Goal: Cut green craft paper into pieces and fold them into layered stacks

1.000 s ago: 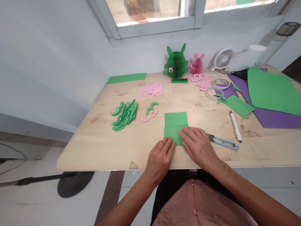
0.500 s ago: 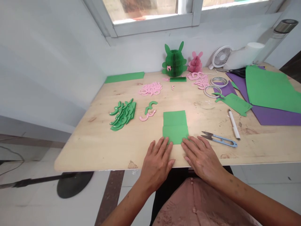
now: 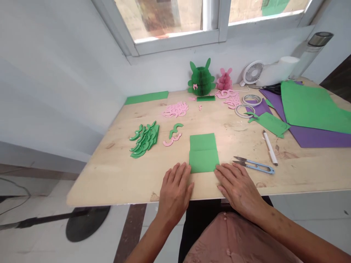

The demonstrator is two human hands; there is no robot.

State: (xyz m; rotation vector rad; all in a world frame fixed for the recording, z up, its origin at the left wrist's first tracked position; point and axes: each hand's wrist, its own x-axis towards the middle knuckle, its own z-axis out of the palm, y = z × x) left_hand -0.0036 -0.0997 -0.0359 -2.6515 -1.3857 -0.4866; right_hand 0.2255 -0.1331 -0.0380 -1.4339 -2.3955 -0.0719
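Note:
A green sheet of paper with a crease across its middle lies flat near the table's front edge. My left hand rests flat just left of its lower left corner, fingers stretched out and holding nothing. On the other side, my right hand lies flat with its fingertips at the sheet's lower right corner. Thread snips with a blue handle lie beyond the right fingers. To the left are a green wavy paper strip, a pink wavy strip and a pile of green curved cutouts.
Along the wall stand a green paper figure, a pink paper figure and a small fan. Pink cutouts, tape rolls, a white marker and large green and purple sheets lie about.
My left hand has slid left off the sheet's lower left corner. The right hand stays near the lower right corner. The camera view has tilted slightly upward.

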